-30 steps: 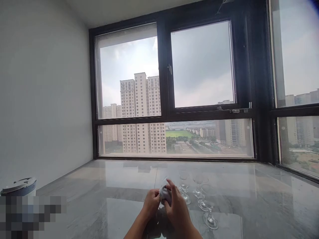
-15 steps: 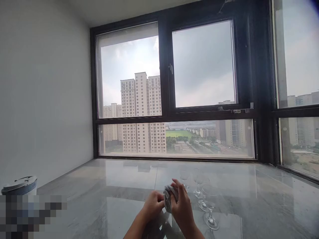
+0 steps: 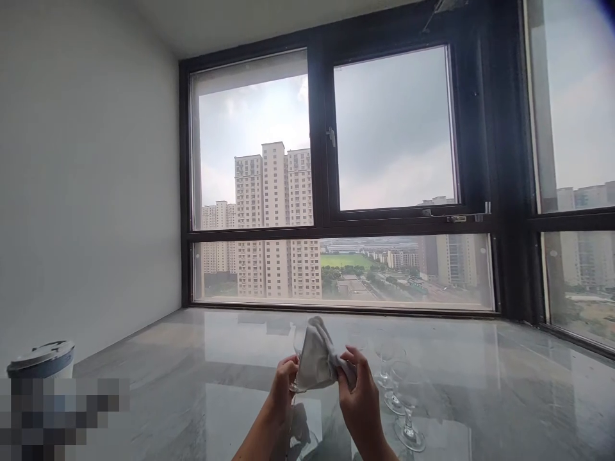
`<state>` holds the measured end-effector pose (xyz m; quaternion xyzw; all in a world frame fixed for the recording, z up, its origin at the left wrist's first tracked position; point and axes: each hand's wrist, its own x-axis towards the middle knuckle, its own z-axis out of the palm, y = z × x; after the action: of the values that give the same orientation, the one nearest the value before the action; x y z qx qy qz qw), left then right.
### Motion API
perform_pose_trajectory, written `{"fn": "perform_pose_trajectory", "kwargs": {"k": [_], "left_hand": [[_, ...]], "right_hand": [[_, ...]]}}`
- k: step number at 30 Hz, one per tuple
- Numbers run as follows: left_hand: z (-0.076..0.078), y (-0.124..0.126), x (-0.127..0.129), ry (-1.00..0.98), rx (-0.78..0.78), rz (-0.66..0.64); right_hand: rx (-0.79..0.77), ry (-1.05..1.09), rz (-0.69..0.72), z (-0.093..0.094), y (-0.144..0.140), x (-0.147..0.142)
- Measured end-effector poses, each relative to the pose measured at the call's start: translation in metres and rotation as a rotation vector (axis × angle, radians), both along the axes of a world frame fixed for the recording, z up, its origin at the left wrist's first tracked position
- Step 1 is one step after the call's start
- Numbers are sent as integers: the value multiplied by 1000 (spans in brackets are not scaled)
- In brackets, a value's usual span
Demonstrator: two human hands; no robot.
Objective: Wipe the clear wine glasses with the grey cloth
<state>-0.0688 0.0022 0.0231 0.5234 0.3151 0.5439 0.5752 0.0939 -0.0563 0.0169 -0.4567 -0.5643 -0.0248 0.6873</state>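
Note:
My left hand (image 3: 282,383) is closed on a clear stemmed glass (image 3: 297,339); part of the bowl and the base's edge show, while the cloth covers the rest. In my right hand (image 3: 358,389) a light grey cloth (image 3: 317,355) is pinched, its peak draped in front of the glass. Whether the cloth presses on the glass, I cannot tell. Just right of my right hand, several clear stemmed glasses stand upright, the nearest glass (image 3: 407,410) showing its round foot.
The glossy grey marble-like surface (image 3: 163,397) runs to a dark-framed window (image 3: 321,230) at the back. A lidded white and blue container (image 3: 43,360) stands at the far left, partly pixelated. A pale wall (image 3: 91,192) bounds the left side.
The bunched cloth has been opened out and now hangs wide between my hands. My left hand has shifted slightly left and up, and part of the glass shows beside it.

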Motion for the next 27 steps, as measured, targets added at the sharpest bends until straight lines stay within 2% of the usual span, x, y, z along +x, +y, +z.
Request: {"fn": "perform_pose_trajectory", "kwargs": {"k": [3, 5, 8, 12, 14, 16, 18, 21, 23, 25, 27], "left_hand": [[2, -2, -3, -193, -39, -72], [0, 1, -4, -264, -85, -40], [-5, 10, -5, -322, -144, 109], [-4, 17, -11, -259, -117, 376], [-2, 18, -12, -239, -81, 440], [1, 17, -10, -206, -48, 428], [1, 15, -4, -137, -13, 360], [-4, 10, 7, -3, 60, 242], [-10, 7, 13, 87, 116, 194], [-17, 4, 18, 200, 161, 154], [-20, 0, 20, 320, 188, 99]], "right_hand": [[-95, -73, 92, -5, 2, -4], [-163, -121, 150, -9, 3, -7], [-264, -167, 215, -13, 3, -10], [-372, -222, 245, -13, -1, -13], [-433, -256, 246, -10, -3, -13], [-465, -276, 235, -4, -6, -14], [-412, -271, 194, 3, -10, -14], [-224, -264, 138, 14, -21, -15], [-96, -276, 152, 18, -33, -17], [-7, -299, 203, 17, -46, -21], [16, -345, 266, 6, -61, -23]]}}
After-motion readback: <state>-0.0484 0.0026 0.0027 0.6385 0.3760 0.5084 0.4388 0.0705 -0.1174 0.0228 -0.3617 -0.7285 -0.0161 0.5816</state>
